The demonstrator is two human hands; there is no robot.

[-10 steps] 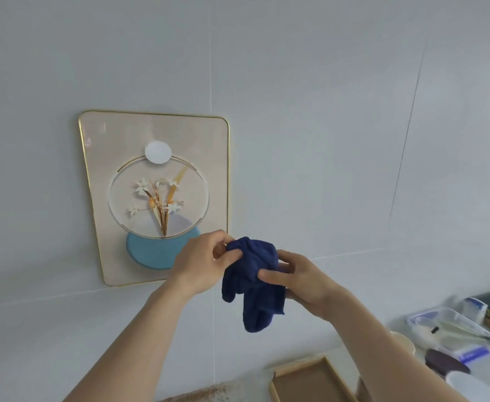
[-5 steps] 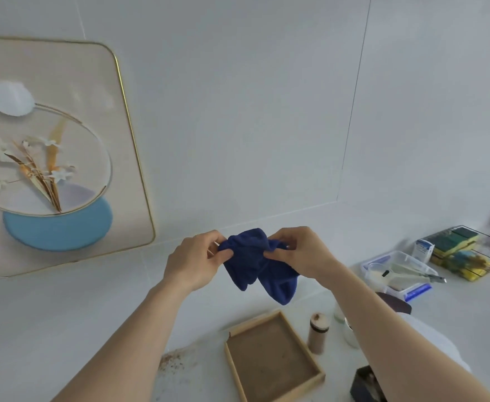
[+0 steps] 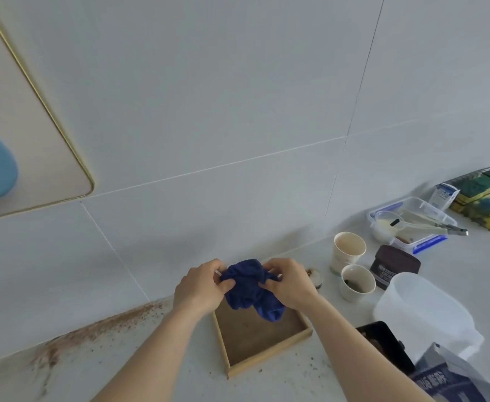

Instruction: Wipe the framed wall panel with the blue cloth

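A dark blue cloth [image 3: 251, 291] hangs bunched between both hands, low over a shallow wooden tray [image 3: 262, 348] on the counter. My left hand [image 3: 201, 288] pinches its left side and my right hand [image 3: 288, 284] pinches its right side. The framed wall panel [image 3: 32, 134], beige with a thin gold rim and a light blue shape, is only partly in view at the upper left, far from the cloth and hands.
Brown powder [image 3: 93, 329] is scattered along the counter's back edge at left. To the right stand two paper cups [image 3: 348, 250], a dark jar [image 3: 393, 265], a white jug [image 3: 426, 311], a clear box with tongs [image 3: 412, 224] and a wire rack of sponges [image 3: 487, 195].
The view has swung right and down, so the panel slid to the left edge. Both hands lowered the cloth from wall height to just above the wooden tray.
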